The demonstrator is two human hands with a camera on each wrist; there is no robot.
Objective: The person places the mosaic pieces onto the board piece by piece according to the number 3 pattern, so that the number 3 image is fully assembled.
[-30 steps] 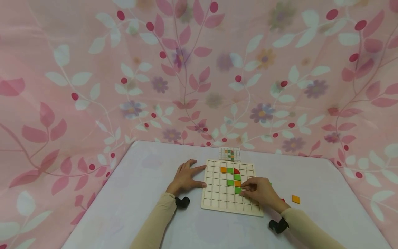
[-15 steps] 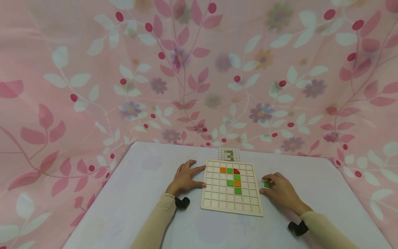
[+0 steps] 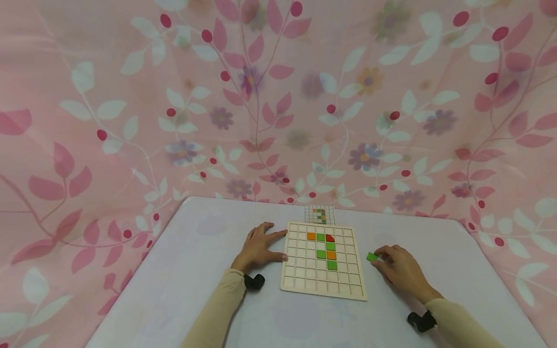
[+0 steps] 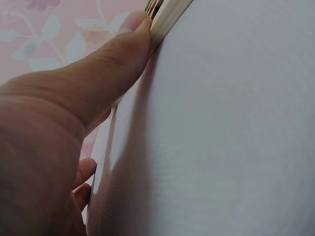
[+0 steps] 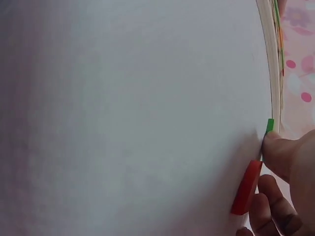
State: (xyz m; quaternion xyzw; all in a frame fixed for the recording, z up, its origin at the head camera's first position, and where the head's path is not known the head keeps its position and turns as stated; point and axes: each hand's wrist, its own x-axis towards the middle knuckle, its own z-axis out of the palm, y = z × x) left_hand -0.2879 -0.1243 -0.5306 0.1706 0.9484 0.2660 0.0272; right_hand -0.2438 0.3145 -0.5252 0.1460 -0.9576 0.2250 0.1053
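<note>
A wooden grid board (image 3: 300, 280) lies on the table with several coloured tiles set in its squares. My left hand (image 3: 257, 247) rests at its left side, thumb and index finger spread and touching the edge; the left wrist view shows the thumb (image 4: 113, 64) against the board's side. To the right of the board, my right hand (image 3: 404, 273) pinches a green square tile (image 3: 372, 256) at its right side between thumb and fingertips. Beneath that hand, a red tile (image 5: 247, 188) lies on the table in the right wrist view; the head view hides it.
Behind the board lies a pattern card (image 3: 319, 214) printed with a grid and small coloured shapes. The white-covered table (image 3: 209, 232) ends at a pink floral curtain (image 3: 278, 106) at the back and sides.
My right hand has moved right, off the board, to the green tile and now pinches it. It covers the orange tile seen earlier on the table. The left hand stays put.
</note>
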